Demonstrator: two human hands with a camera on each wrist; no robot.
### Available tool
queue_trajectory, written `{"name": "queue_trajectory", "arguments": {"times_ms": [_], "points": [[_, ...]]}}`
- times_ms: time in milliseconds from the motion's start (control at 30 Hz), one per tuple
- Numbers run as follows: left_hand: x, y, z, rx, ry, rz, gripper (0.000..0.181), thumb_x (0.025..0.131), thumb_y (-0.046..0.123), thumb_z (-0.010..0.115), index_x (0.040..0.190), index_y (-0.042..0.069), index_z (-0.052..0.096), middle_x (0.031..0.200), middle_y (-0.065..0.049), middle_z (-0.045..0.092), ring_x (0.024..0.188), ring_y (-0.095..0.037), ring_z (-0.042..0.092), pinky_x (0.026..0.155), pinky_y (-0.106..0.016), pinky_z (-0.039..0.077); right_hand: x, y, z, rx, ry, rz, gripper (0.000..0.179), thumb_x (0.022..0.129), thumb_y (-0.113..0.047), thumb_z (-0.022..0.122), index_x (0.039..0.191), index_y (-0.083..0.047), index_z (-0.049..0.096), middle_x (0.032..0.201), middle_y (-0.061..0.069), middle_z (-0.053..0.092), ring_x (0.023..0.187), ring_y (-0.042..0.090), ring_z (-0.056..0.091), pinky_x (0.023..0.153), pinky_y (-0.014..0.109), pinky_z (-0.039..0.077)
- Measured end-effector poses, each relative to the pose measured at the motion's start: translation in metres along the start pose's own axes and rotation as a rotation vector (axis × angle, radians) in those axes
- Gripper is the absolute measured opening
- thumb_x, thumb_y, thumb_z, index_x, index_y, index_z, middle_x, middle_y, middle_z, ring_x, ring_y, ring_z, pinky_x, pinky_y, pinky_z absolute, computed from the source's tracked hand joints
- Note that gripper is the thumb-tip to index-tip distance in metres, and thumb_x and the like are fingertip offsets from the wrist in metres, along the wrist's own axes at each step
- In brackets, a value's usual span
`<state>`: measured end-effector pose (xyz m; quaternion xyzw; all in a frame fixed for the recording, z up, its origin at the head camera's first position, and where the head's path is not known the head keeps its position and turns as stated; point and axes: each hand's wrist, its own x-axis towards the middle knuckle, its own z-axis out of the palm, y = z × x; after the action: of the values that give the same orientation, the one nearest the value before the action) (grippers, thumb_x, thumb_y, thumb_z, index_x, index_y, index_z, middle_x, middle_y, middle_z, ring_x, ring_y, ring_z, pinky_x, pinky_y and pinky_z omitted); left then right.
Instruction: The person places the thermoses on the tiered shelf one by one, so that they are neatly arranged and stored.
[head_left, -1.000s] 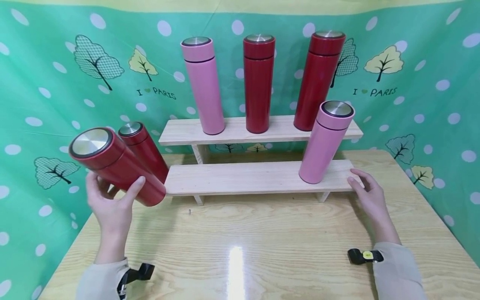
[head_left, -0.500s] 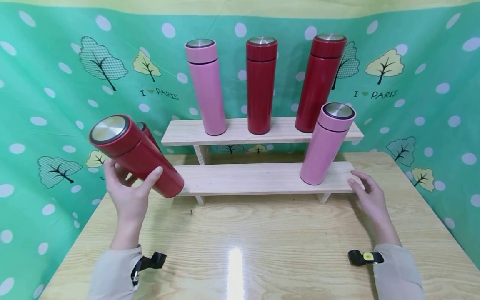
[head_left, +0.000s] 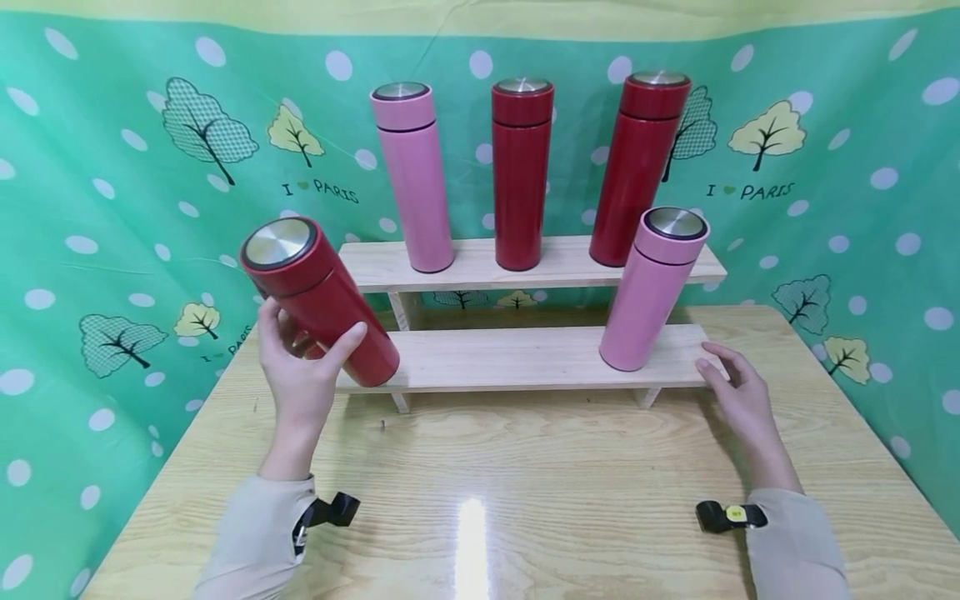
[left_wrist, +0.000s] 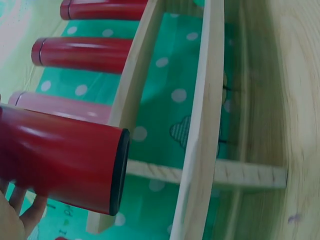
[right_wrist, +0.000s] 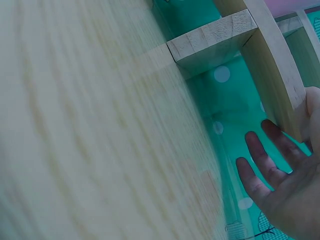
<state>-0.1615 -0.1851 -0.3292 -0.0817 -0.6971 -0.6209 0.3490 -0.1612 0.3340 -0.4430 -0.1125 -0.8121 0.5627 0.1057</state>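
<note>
My left hand (head_left: pixel 298 392) grips a red thermos flask (head_left: pixel 330 300) with a steel-topped lid, held tilted with its base over the left end of the lower wooden shelf (head_left: pixel 495 358). In the left wrist view the flask's dark base (left_wrist: pixel 120 170) is apart from the shelf board. My right hand (head_left: pixel 738 392) touches the lower shelf's right end with thumb and index finger. Its other fingers (right_wrist: pixel 262 162) are loosely extended beneath in the right wrist view. A pink thermos flask (head_left: pixel 652 287) stands near that end of the lower shelf.
On the upper shelf (head_left: pixel 465 275) stand a pink flask (head_left: pixel 412 179) and two red flasks (head_left: pixel 521 175), (head_left: pixel 640 171). Another red flask is mostly hidden behind my left hand. A green patterned cloth (head_left: pixel 847 217) hangs behind the wooden table (head_left: pixel 570 483).
My left hand has carried the red flask rightward, from beside the shelf to over its left end, now covering most of the red flask behind. My right hand has stayed in place.
</note>
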Motion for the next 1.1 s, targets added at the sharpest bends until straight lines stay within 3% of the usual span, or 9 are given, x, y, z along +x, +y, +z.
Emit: {"name": "queue_trajectory", "arguments": {"times_ms": [167, 400, 533, 700, 900, 1100], "points": [[-0.001, 0.001, 0.013, -0.037, -0.024, -0.017, 0.071, 0.077, 0.006, 0.081, 0.139, 0.018, 0.048, 0.128, -0.007, 0.06, 0.113, -0.025, 0.058, 0.086, -0.026, 0.051, 0.001, 0.002, 0.0, 0.008, 0.008, -0.02, 0.051, 0.1, -0.04, 0.058, 0.147, -0.022, 0.048, 0.16, 0.016, 0.023, 0.148, 0.026, 0.017, 0.1, 0.006, 0.031], [-0.002, 0.004, 0.032, -0.038, -0.06, -0.048, 0.07, 0.078, 0.011, 0.083, 0.139, 0.022, 0.049, 0.128, -0.004, 0.061, 0.113, -0.024, 0.057, 0.088, -0.032, 0.049, 0.001, 0.001, 0.001, 0.013, 0.017, -0.036, 0.048, 0.1, -0.038, 0.059, 0.145, -0.023, 0.051, 0.159, 0.018, 0.025, 0.148, 0.024, 0.019, 0.096, 0.003, 0.032], [-0.004, 0.006, 0.043, -0.039, -0.097, -0.061, 0.069, 0.078, 0.014, 0.084, 0.138, 0.024, 0.05, 0.127, -0.002, 0.061, 0.113, -0.022, 0.057, 0.089, -0.036, 0.048, 0.0, 0.0, 0.0, 0.004, 0.011, -0.03, 0.05, 0.1, -0.039, 0.058, 0.146, -0.022, 0.05, 0.16, 0.018, 0.024, 0.148, 0.027, 0.018, 0.101, 0.007, 0.031], [-0.006, 0.008, 0.056, -0.044, -0.155, -0.069, 0.07, 0.078, 0.018, 0.085, 0.138, 0.024, 0.05, 0.126, 0.001, 0.061, 0.113, -0.021, 0.057, 0.09, -0.04, 0.048, -0.001, 0.0, 0.0, -0.007, 0.008, -0.024, 0.052, 0.1, -0.041, 0.057, 0.147, -0.021, 0.048, 0.16, 0.018, 0.023, 0.148, 0.028, 0.017, 0.113, 0.022, 0.025], [-0.008, 0.011, 0.071, -0.055, -0.207, -0.09, 0.071, 0.079, 0.023, 0.085, 0.139, 0.025, 0.048, 0.128, 0.001, 0.06, 0.114, -0.02, 0.056, 0.091, -0.041, 0.049, 0.0, 0.0, 0.0, -0.009, 0.005, -0.017, 0.052, 0.1, -0.041, 0.056, 0.147, -0.022, 0.047, 0.16, 0.017, 0.023, 0.148, 0.028, 0.018, 0.103, 0.007, 0.028], [-0.008, 0.01, 0.087, -0.1, -0.231, -0.102, 0.071, 0.078, 0.022, 0.086, 0.138, 0.024, 0.049, 0.124, 0.002, 0.061, 0.109, -0.02, 0.059, 0.089, -0.043, 0.051, -0.001, -0.001, 0.0, -0.011, 0.003, 0.004, 0.053, 0.099, -0.045, 0.056, 0.148, -0.025, 0.047, 0.161, 0.012, 0.022, 0.148, 0.027, 0.018, 0.11, 0.018, 0.028]]}}
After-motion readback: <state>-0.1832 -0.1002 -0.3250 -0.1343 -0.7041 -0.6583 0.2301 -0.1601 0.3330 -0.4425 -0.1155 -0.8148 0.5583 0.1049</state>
